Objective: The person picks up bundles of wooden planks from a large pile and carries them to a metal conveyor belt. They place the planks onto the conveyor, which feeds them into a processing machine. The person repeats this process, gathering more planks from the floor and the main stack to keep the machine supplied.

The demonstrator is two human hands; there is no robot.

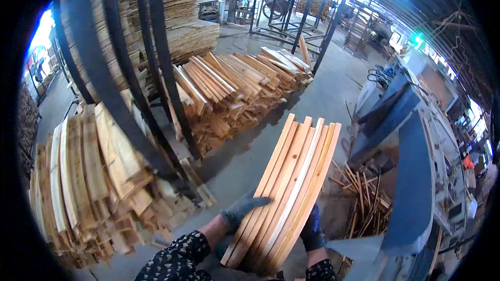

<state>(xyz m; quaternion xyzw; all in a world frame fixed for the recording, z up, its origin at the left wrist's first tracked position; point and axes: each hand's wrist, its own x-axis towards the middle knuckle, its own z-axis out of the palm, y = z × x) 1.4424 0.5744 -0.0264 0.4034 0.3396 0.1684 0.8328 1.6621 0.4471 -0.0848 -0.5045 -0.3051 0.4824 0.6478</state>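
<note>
A bundle of several long, narrow wooden boards (291, 171) is held lengthwise in front of me, its far end slanting up to the right. My left hand (245, 212), in a dark glove, is closed on the bundle's left side, with the thumb lying over the top of the boards. On the opposite side, my right hand (313, 230), in a dark blue glove, grips the right edge. Most of its fingers are hidden by the wood. The boards lie side by side, and their lower end is close to my body.
Stacked boards (83, 171) stand at left behind dark metal posts (169, 67). Another long pile of boards (229, 86) lies on the floor ahead. To the right is a blue-grey machine (409, 177), with thin wood scraps (367, 198) beside it. Metal frames (291, 18) stand farther back.
</note>
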